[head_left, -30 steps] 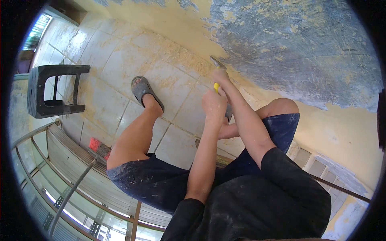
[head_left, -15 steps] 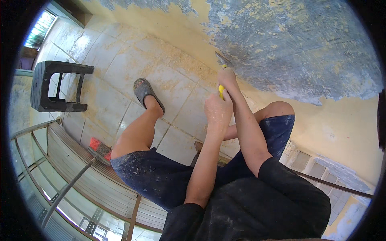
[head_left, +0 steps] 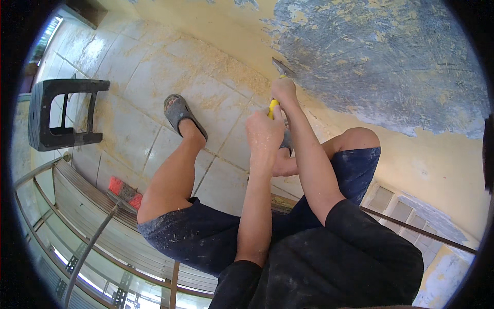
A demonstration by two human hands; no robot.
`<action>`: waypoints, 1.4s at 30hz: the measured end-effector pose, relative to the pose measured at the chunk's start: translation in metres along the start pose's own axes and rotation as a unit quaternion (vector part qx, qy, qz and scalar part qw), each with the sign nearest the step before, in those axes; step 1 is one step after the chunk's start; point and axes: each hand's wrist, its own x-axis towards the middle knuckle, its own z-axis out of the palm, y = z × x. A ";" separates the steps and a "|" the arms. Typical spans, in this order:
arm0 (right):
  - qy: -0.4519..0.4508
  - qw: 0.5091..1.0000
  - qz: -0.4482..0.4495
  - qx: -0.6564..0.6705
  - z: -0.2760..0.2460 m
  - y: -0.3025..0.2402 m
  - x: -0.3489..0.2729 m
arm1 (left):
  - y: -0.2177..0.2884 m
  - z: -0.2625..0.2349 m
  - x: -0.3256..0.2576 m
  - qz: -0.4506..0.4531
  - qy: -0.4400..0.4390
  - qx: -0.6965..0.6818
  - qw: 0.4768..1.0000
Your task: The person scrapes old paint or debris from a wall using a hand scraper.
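The right hand [head_left: 284,90] and left hand [head_left: 263,130] closed around a yellow-handled scraper [head_left: 273,107], low by the wall [head_left: 370,67].
The right grips near the blade [head_left: 284,68], the left farther back; since a moment ago, the left has edged away from the right forearm [head_left: 310,136] (probably a shift of stroke, the hold looking unbroken). The blade is by the wall's patchy grey-blue area, contact unclear. Pale crumbs [head_left: 237,72] litter the tiled floor [head_left: 218,177] along the wall; a black stool [head_left: 39,116] stands well apart from it.
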 end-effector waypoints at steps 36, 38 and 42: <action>-0.164 0.883 -0.223 -0.379 0.099 0.020 0.103 | -0.050 0.043 0.062 -0.070 0.069 0.071 0.993; -0.191 0.878 -0.211 -0.385 0.116 0.040 0.105 | -0.053 0.057 0.055 -0.114 0.056 0.062 0.990; -0.166 0.925 -0.167 -0.298 0.105 0.066 0.094 | -0.048 0.062 0.038 -0.113 0.011 0.074 0.991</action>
